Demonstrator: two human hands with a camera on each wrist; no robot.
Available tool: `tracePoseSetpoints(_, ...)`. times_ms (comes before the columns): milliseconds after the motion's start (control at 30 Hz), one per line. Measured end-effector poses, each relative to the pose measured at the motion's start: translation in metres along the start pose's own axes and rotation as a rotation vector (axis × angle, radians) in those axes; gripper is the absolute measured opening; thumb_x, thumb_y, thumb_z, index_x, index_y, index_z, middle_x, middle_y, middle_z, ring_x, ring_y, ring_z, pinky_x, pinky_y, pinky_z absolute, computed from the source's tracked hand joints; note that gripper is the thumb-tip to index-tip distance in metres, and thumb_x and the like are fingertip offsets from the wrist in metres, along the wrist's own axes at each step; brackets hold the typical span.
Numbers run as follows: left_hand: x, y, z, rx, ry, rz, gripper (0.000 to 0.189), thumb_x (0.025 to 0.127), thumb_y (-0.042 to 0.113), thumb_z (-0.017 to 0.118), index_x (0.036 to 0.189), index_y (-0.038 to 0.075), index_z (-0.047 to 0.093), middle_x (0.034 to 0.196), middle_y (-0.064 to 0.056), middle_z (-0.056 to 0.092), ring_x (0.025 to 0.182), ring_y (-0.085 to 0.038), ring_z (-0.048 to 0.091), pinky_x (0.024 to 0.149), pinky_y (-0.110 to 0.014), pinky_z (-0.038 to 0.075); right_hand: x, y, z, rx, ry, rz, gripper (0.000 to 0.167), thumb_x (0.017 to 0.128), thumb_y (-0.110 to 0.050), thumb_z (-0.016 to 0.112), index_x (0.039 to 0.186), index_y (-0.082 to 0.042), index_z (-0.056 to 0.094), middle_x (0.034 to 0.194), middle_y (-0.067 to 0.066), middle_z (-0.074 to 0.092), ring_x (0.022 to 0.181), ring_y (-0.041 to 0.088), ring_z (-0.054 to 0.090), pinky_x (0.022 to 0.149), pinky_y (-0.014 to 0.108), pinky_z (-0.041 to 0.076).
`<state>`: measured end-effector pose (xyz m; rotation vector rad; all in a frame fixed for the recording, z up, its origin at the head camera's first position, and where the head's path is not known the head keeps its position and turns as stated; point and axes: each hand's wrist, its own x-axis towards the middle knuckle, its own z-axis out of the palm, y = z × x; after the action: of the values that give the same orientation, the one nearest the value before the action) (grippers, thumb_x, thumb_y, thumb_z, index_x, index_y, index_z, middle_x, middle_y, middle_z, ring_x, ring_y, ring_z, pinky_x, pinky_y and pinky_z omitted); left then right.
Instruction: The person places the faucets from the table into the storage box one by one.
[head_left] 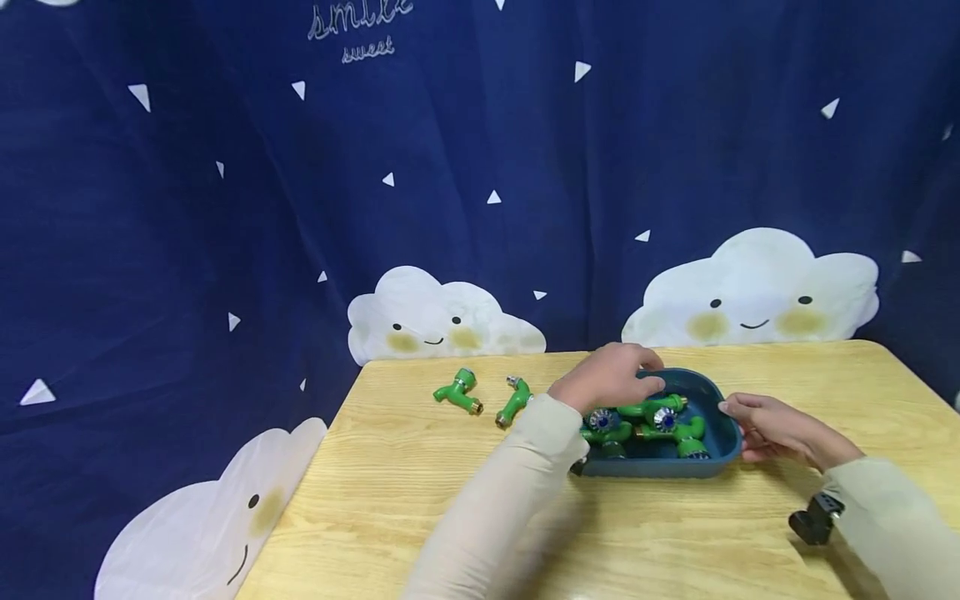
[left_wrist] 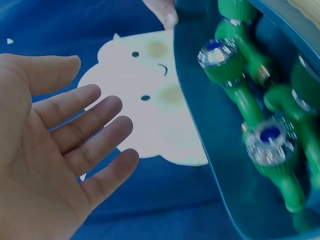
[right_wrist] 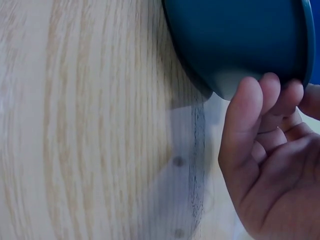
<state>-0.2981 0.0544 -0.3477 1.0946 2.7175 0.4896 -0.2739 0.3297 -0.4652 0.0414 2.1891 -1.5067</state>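
Note:
A dark teal plastic basin (head_left: 660, 469) sits on the table with several green taps (head_left: 660, 408) inside, some with clear, blue-centred knobs (left_wrist: 270, 134). Above the basin's left end, my left hand (head_left: 609, 377) is spread with nothing in it; the left wrist view shows its fingers (left_wrist: 97, 152) extended beside the rim. My right hand (head_left: 783, 429) grips the basin's right end, thumb by the rim and fingertips (right_wrist: 245, 92) against the outer wall. Left of the basin lie two more green taps, one tap (head_left: 459, 390) farther left and another tap (head_left: 516, 402) near my left sleeve.
The light wood-grain table (head_left: 375, 483) extends around the basin. Behind it hangs a dark blue curtain (head_left: 480, 125) with white triangles and smiling clouds. A small black device (head_left: 817, 518) is strapped at my right wrist.

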Motion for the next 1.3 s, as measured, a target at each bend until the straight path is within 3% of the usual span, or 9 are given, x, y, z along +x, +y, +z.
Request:
tracePoseSetpoints(233,-0.019,-0.019,-0.011,-0.037,0.035,0.015,0.036,0.102,0.033,0.053,0.134,0.017,0.062,0.135,0.004,0.063,0.121,-0.011,0.061,0.099,-0.021,0.049,-0.001,-0.001,-0.003,0.014,-0.001,0.006,0.027,0.108,-0.031,0.036,0.099,-0.010,0.051,0.078,0.000,0.063,0.067,0.011,0.067,0.062,0.030,0.059)
tracePoseSetpoints(500,-0.050,-0.035,-0.030,-0.090,0.100,0.030,0.036,0.102,0.029,0.053,0.134,0.014,0.062,0.136,-0.001,0.063,0.121,-0.019,0.062,0.100,-0.026,0.050,-0.001,0.000,-0.004,0.017,-0.013,0.010,0.029,0.108,-0.033,0.036,0.101,-0.010,0.050,0.080,0.000,0.064,0.068,0.011,0.067,0.063,0.030,0.059)
tracePoseSetpoints(1067,-0.083,-0.082,-0.034,-0.122,0.184,-0.069,0.036,0.100,0.024,0.055,0.132,0.009,0.063,0.132,-0.007,0.066,0.121,-0.028,0.062,0.102,-0.040,0.050,0.000,0.004,-0.004,0.021,-0.017,0.008,0.028,0.108,-0.033,0.035,0.099,-0.011,0.050,0.078,-0.002,0.062,0.067,0.010,0.067,0.063,0.029,0.059)
tracePoseSetpoints(1300,-0.101,-0.106,-0.032,-0.130,0.204,-0.145,0.036,0.100,0.025,0.056,0.131,0.009,0.064,0.134,-0.008,0.065,0.123,-0.030,0.061,0.102,-0.044,0.049,-0.002,-0.001,0.001,0.019,-0.017,-0.005,0.027,0.108,-0.032,0.036,0.100,-0.011,0.051,0.077,-0.003,0.061,0.066,0.010,0.067,0.062,0.029,0.059)
